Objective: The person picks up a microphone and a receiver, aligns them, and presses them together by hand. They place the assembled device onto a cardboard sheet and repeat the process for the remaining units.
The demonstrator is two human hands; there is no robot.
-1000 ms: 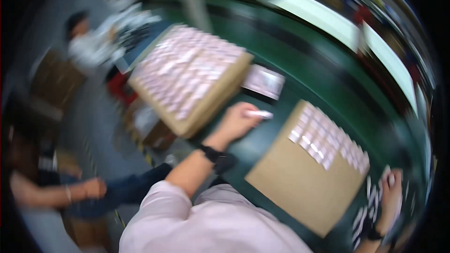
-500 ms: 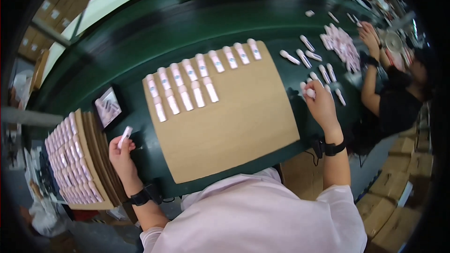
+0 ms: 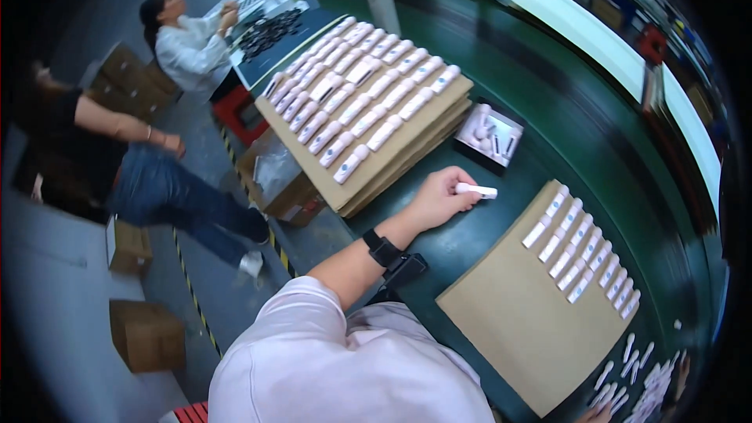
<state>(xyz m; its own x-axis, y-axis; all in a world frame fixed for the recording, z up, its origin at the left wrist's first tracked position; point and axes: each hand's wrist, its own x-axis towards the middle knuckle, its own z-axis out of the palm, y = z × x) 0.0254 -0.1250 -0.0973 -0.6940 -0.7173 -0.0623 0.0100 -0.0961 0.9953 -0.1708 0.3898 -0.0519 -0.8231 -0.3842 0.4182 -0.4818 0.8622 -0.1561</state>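
Pink tube (image 3: 483,191), one: in the left hand (image 3: 440,200), above the counter (image 3: 442,254), near a dark box (image 3: 479,158) and a brown board (image 3: 513,309). Fingers of that hand pinched together on one end, probably to leave the other end uncovered. Row tubes (image 3: 557,200), set on the board: two lines, the second shorter, laid side by side, apparently to prevent rolling or overlap. Board stack (image 3: 332,187), to the left: rows of similar tubes on its top sheet, likely layered to save space. Loose tubes (image 3: 629,347), lower right: scattered and heaped. Right hand (image 3: 599,414), beside these, cut by the frame edge; finger spread and hold cannot be told.
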